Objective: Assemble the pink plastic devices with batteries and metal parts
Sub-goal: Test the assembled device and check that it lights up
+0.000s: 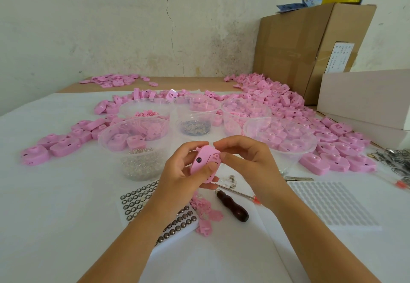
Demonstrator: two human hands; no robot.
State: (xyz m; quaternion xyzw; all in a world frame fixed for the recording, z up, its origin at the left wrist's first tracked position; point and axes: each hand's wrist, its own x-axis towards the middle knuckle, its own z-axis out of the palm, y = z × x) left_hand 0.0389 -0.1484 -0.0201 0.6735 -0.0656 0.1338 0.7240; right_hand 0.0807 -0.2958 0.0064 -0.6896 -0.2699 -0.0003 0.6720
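White sheeting covers the desk [55,205].

Nearest the person, a foam tray of button batteries [175,225] lies partly under the left forearm. Just beside it are loose pink small parts [206,211] and a dark-handled hand tool [233,208]. An unfilled dimpled white tray [330,202] sits to the right, with tweezers [299,179] beyond it.

The pink device [205,164] is held in the air above the tool, between both hands. The left hand [177,167] is wrapped round its left side and underside. The right hand [246,160] pinches its right edge with thumb and fingertips.

Handling assessment: the device appears to be a light, stiff shell of smooth thin plastic, likely to slip and likely to crack if squeezed hard. It is best held by the outer edges, clear of the dark round insert on its face. Whether battery or metal parts are already fitted cannot be told.

Obstructions: small metal pieces [230,180] lie directly below the hands. A clear bowl of metal parts [137,149] stands just beyond the left hand, and a bowl of pink shells [281,136] beyond the right. Either could be knocked on a reach.

Farther off are more bowls, heaps of pink housings [332,145] on both sides, and wire rings [397,160] at the right edge. At the back stand a white box [366,96], a cardboard carton [310,45] and a cracked wall [111,27].
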